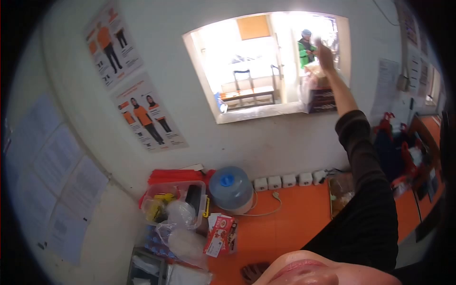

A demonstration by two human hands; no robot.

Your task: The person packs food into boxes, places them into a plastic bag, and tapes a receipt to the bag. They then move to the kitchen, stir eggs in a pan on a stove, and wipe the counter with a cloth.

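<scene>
My right arm, in a dark sleeve, stretches up from the lower right to a bright wall window [285, 112]. My right hand [325, 59] is raised in the opening, its fingers closed around something small and whitish that is washed out by glare; what it is I cannot tell. Just below the hand, a plastic bag [308, 92] with brown and dark packages [322, 99] in it rests at the right end of the sill. My wrist overlaps the bag's right side. My left hand is out of view.
Outside the window are a person in a green jacket [304, 52] and a bench [248, 94]. An orange table [275, 232] below bears a water jug [231, 189], a plastic bin [204, 190], several white adapters [289, 180] and a red leaflet [220, 233].
</scene>
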